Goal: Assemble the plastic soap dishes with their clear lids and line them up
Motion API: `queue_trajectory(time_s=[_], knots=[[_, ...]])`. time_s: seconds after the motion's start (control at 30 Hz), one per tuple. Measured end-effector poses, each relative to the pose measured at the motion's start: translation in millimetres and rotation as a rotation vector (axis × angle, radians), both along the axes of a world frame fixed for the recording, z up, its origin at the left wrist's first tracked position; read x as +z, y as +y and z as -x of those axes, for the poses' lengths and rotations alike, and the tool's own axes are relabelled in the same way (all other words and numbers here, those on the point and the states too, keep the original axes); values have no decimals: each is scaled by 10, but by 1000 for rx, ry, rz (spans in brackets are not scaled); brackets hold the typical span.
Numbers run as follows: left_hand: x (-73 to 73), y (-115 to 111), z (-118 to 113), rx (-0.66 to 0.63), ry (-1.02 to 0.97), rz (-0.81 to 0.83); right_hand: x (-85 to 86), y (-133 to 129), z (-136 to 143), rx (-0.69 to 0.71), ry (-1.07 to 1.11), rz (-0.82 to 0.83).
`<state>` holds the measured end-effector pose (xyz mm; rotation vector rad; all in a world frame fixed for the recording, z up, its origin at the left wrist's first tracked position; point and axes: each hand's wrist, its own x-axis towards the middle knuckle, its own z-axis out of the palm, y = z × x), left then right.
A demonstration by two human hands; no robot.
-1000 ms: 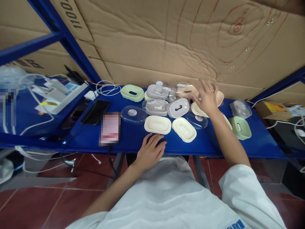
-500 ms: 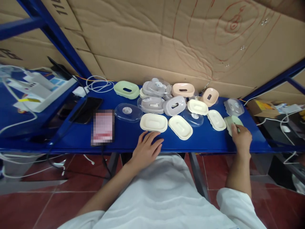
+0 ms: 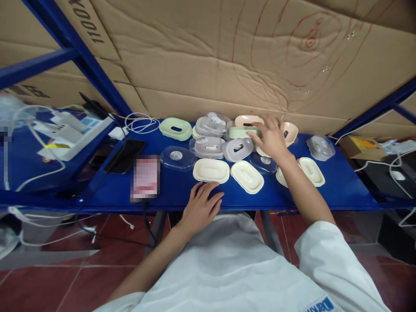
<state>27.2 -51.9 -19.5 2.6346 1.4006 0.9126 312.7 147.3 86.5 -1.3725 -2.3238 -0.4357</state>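
My right hand (image 3: 272,136) reaches to the back of the blue table and grips a green dish (image 3: 243,132) by its right end, above the grey dishes and beside a peach dish (image 3: 248,121). My left hand (image 3: 202,203) rests with fingers spread at the table's front edge, its fingertips by a cream tray (image 3: 211,170). A second cream tray (image 3: 247,177) lies to its right. Another cream tray (image 3: 311,172) sits beyond my right forearm, which partly covers one more. A grey slotted dish (image 3: 238,150) is below the held green one.
Clear lids (image 3: 177,158) lie among the dishes. A second green dish (image 3: 176,128) stands back left. On the left are a phone (image 3: 125,156), a blurred pink item (image 3: 145,178) and cables. A clear-covered grey dish (image 3: 320,147) sits at right, near a cardboard wall (image 3: 182,65).
My right hand has moved left and back from the table's right side, carrying the green dish. A cream tray now shows where that dish was. My left hand stays in place.
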Motion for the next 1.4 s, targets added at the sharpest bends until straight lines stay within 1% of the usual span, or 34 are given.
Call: queue_trajectory(time_s=[0.07,0.1,0.13,0.17,0.2,0.23,0.33,0.4,0.47,0.5,0.57,0.67,0.77,0.9,0.97,1.03,1.13,1.2,1.4], knots=[[2,-2,4,-1,-9,-2,-1,-21,91,74,-44,78],[5,-3,4,-1,-13,-4,-13,-38,76,100,-58,130],[9,-2,4,-1,-14,-5,-25,-51,15,103,-58,180],[13,-2,3,-2,-15,-5,-32,-55,-94,71,-40,219],[18,-1,3,-4,-16,-5,-32,-49,-248,-6,-1,237],[21,0,4,-7,-17,-7,-27,-37,-444,-126,54,233],[21,1,9,-14,-17,-19,-26,-4,-1177,-594,226,144],[14,3,9,-16,-9,-26,-78,-20,-1652,-839,297,146],[7,3,3,-17,2,-28,-172,-62,-2021,-988,339,187],[5,3,-1,-18,7,-26,-223,-83,-2158,-1031,354,206],[5,3,-9,-18,14,-23,-307,-114,-2351,-1058,374,236],[10,1,-13,-16,13,-21,-368,-126,-2498,-1013,400,269],[17,0,-10,-14,11,-20,-396,-126,-2539,-956,405,262],[31,-3,-11,-16,21,-19,-457,-108,-2517,-825,376,295],[36,-6,-14,-15,22,-18,-492,-87,-2517,-798,370,300],[32,-8,-15,-12,21,-21,-525,-68,-2540,-827,383,263],[14,-8,-14,-8,18,-31,-578,-60,-2602,-912,415,185],[2,-5,-13,-12,19,-36,-612,-64,-2637,-951,431,169],[15,-1,-10,-18,27,-39,-644,-74,-2655,-1004,428,123]])
